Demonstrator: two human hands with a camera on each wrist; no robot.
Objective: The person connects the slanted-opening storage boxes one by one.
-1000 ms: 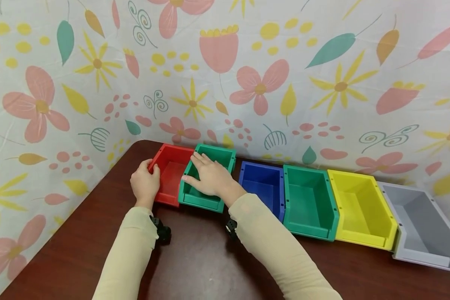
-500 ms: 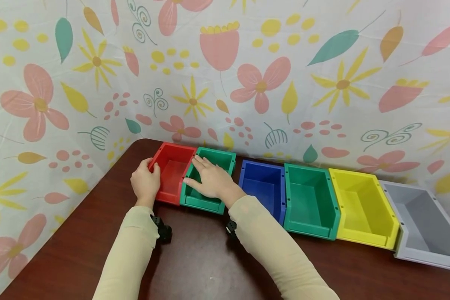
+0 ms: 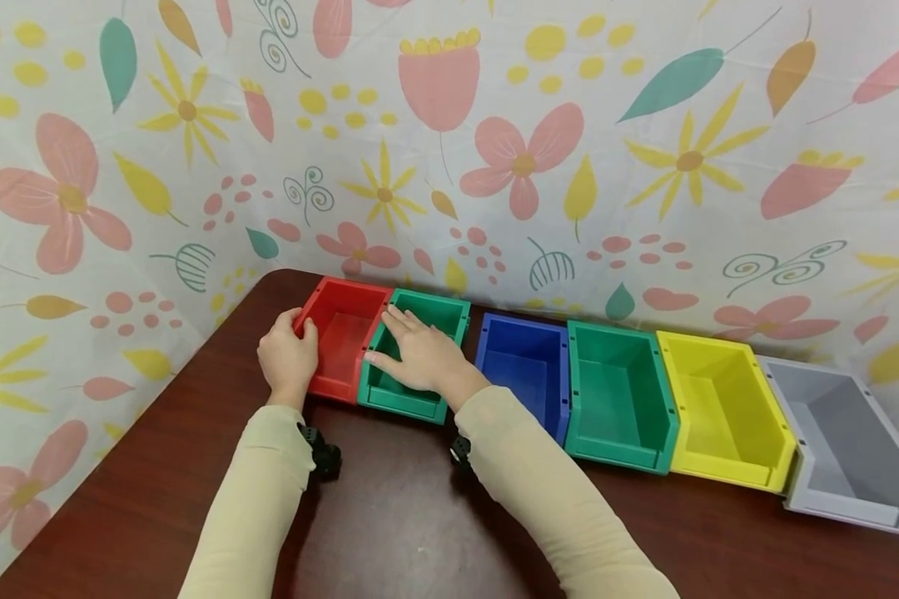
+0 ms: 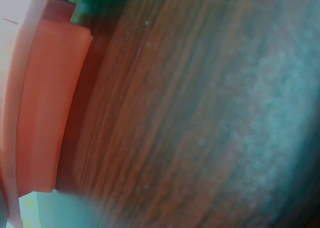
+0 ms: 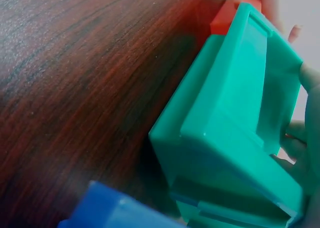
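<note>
My left hand (image 3: pixel 288 358) grips the left wall of a red open-front storage bin (image 3: pixel 345 337), its thumb near the rim. Pressed close to the red bin's right side is a green bin (image 3: pixel 407 403). Over it lies my right hand (image 3: pixel 423 356), fingers extended, with fingertips and thumb on its left rim. The right wrist view has the green bin (image 5: pixel 225 118) up close and the hand's fingers (image 5: pixel 295 143) at its far wall. In the left wrist view only the red bin's front (image 4: pixel 45 108) shows; the left fingers are mostly hidden there.
Right of a small gap stand a blue bin (image 3: pixel 524 366), a second green bin (image 3: pixel 618 399), a yellow bin (image 3: pixel 719 408) and a grey bin (image 3: pixel 842 441) in a slanting row. Behind the brown table (image 3: pixel 389 516) hangs a flower-patterned cloth (image 3: pixel 434 191).
The head view has shifted slightly. Both hands stay on the red and green bins, which show no clear movement.
</note>
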